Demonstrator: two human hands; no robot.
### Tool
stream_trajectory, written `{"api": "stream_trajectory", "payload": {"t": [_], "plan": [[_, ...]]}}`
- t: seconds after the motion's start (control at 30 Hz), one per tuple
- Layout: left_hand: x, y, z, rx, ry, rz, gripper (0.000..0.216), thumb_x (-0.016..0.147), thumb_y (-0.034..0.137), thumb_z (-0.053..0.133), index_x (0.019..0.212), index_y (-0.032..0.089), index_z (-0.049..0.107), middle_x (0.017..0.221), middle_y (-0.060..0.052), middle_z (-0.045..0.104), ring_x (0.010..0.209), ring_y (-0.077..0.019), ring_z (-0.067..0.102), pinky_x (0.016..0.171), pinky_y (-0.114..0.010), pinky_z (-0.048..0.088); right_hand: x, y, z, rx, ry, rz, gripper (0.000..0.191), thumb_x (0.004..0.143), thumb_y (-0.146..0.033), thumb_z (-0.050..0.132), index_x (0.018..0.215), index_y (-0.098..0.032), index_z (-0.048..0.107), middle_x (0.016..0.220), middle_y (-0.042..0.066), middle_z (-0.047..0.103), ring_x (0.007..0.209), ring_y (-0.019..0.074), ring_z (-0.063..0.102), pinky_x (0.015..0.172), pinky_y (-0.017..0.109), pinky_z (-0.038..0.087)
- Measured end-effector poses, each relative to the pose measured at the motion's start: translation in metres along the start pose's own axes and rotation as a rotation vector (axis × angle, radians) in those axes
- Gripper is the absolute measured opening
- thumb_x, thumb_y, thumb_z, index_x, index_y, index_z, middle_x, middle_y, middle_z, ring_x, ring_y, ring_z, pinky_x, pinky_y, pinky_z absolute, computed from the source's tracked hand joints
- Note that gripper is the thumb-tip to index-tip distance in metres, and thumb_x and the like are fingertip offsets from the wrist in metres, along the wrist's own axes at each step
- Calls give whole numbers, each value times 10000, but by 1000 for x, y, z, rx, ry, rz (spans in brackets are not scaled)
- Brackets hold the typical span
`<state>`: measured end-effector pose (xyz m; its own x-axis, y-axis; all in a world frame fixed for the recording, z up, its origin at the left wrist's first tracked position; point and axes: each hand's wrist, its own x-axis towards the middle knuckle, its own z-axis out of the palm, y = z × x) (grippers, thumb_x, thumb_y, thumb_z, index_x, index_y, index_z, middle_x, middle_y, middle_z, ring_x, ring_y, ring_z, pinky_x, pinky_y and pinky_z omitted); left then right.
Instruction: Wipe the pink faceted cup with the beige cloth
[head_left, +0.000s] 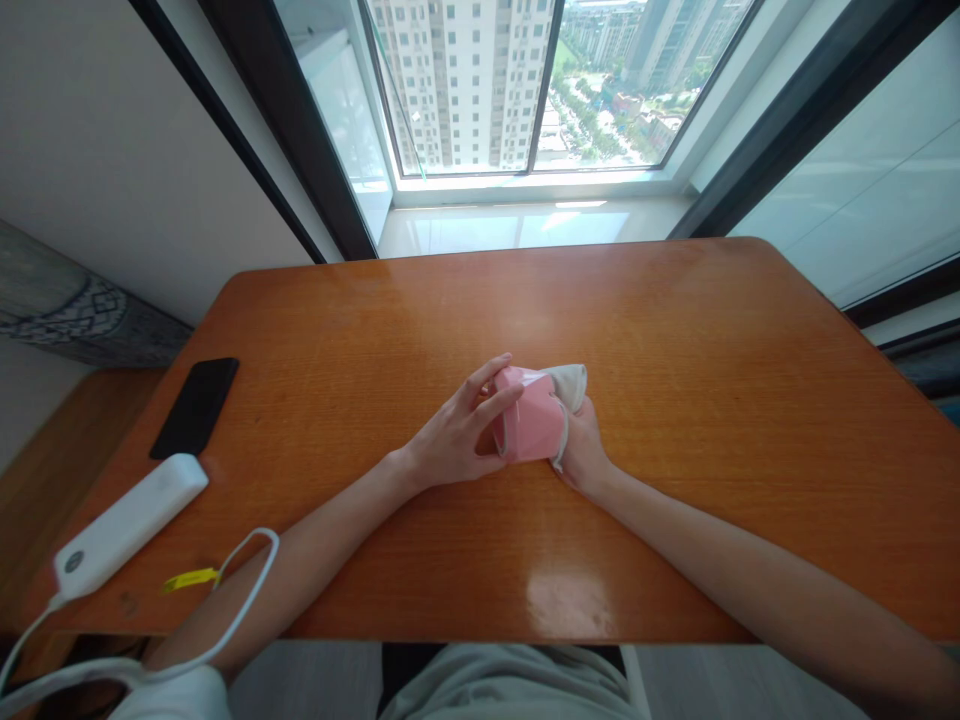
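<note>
A small pink cloth item with a whitish-grey end, like a folded sock, lies in the middle of the orange wooden table. My left hand presses against its left side, fingers curled over its top. Behind and under its right side sits my right hand, gripping it; the fingers are mostly hidden by the cloth.
A black phone lies flat near the table's left edge. In front of it rests a white power bank with a white cable and yellow tag. Beyond the far edge are a window sill and window.
</note>
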<state>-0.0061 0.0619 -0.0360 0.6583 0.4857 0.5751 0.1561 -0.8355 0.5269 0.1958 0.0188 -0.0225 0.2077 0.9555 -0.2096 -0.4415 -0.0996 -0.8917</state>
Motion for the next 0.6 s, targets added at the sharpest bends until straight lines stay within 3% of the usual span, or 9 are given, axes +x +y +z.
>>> {"api": "stream_trajectory", "payload": {"t": [0.2,0.4,0.6], "plan": [[2,3,-4,-21,27,-48,1208,809,338,983,1757,404,238,1753,-213,344,1537,-420,551,1193,-593,586,-3,-2,2,-16,-13,-1,429,688,-537,982,870,-196,794,775,11,784,630,149,647,598,260,548],[6,6,-7,-88,83,-74,1314,693,601,1036,1742,336,292,1624,-204,506,1484,-419,601,1210,-580,570,-6,-2,0,-88,-41,-56,442,687,-551,982,861,-197,782,752,10,782,627,154,638,585,261,538],[3,5,-6,-104,88,-209,1355,563,713,1048,1662,294,377,1517,-178,625,1342,-398,691,1194,-577,556,-9,-3,2,-153,-34,-72,381,647,-475,996,815,-207,783,739,4,775,639,163,639,583,265,548]]}}
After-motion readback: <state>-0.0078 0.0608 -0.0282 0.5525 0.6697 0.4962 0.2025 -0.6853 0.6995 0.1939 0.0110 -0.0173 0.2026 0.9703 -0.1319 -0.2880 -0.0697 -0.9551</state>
